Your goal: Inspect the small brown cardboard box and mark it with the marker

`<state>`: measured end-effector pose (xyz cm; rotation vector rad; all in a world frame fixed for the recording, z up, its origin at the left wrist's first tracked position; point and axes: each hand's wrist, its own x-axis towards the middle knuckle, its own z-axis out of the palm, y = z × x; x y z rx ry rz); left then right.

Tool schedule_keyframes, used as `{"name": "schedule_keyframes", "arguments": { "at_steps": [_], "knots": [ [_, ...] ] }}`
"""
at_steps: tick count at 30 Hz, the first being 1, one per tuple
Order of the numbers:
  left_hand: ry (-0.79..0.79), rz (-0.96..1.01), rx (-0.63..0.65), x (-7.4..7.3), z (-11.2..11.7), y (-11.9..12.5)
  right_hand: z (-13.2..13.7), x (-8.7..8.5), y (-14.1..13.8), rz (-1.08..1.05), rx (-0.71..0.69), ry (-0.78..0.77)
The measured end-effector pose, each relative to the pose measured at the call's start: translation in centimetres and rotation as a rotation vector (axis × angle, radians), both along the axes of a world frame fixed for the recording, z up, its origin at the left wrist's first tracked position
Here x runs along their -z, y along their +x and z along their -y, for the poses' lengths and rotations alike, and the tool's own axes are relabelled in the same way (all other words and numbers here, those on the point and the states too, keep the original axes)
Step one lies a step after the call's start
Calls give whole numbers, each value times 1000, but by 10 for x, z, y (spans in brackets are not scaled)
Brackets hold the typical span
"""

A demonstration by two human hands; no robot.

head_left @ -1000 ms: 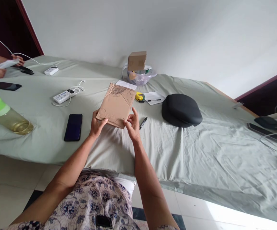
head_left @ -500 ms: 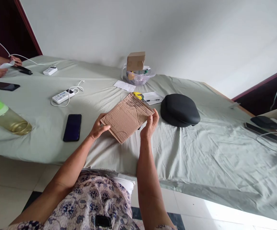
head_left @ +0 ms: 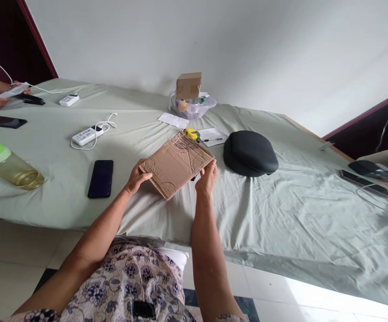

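Note:
A flat piece of brown cardboard (head_left: 177, 165), creased and marked with dark scribbles at its far end, is held tilted above the cloth-covered table. My left hand (head_left: 136, 178) grips its left corner, thumb on top and fingers underneath. At the right edge my right hand (head_left: 207, 176) holds the cardboard from the side and below; its fingers are partly hidden. A small dark object, mostly covered, shows between the cardboard and my right hand. Just beyond the far edge lies a yellow tape measure (head_left: 191, 134), beside a paper with a pen (head_left: 214, 139) on it.
A black case (head_left: 250, 153) sits right of my hands. To the left are a phone (head_left: 100, 179), a white power strip (head_left: 87, 135) and a green-lidded bottle (head_left: 16, 167). A plastic basket (head_left: 197, 109) with a small box stands by the wall. Another person's hands hold paper (head_left: 13, 91) far left.
My right hand has slid lower along the cardboard's right edge, its thumb no longer on top. The cardboard stays in nearly the same place. The other person's paper has shifted.

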<state>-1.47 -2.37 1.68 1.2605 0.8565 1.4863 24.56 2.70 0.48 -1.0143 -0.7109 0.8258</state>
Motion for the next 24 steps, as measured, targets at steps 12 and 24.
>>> {"name": "schedule_keyframes", "arguments": {
  "at_steps": [12,24],
  "knots": [
    [-73,288,63,9,-8,3,-6,-2,-7,-335,-71,166],
    [-185,490,-49,12,-16,-1,18,-1,-53,-100,-562,-57]
  ]
}}
